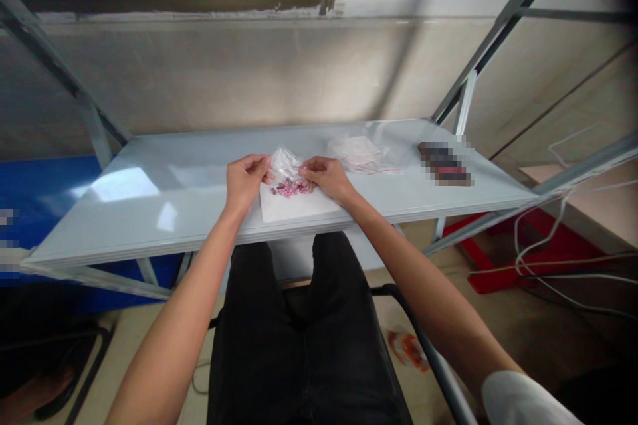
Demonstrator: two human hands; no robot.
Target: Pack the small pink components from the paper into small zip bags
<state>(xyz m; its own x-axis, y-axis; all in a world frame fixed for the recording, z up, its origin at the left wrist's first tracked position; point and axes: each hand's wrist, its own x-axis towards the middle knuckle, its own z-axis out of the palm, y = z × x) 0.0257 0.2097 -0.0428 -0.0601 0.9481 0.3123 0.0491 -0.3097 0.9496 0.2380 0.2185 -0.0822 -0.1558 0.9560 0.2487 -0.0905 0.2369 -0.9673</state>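
A clear plastic bag (286, 165) is stretched between my two hands above the shelf. My left hand (246, 180) pinches its left edge, fingers closed. On the other side my right hand (326, 176) grips the bag's right edge. Just below the bag, small pink and dark beads (292, 188) are gathered; I cannot tell whether some of them are inside it. They lie over a white sheet (284, 209) near the shelf's front edge. A pile of clear bags with red-lined edges (363, 154) rests to the right of my right hand.
The grey metal shelf (194, 206) has slanted posts (463, 99) at both ends and a wall behind. A blurred-out dark object (445, 163) lies at its right. White cables (541, 246) hang over a red base (538, 239) at right. Another person's foot (42, 388) shows at lower left.
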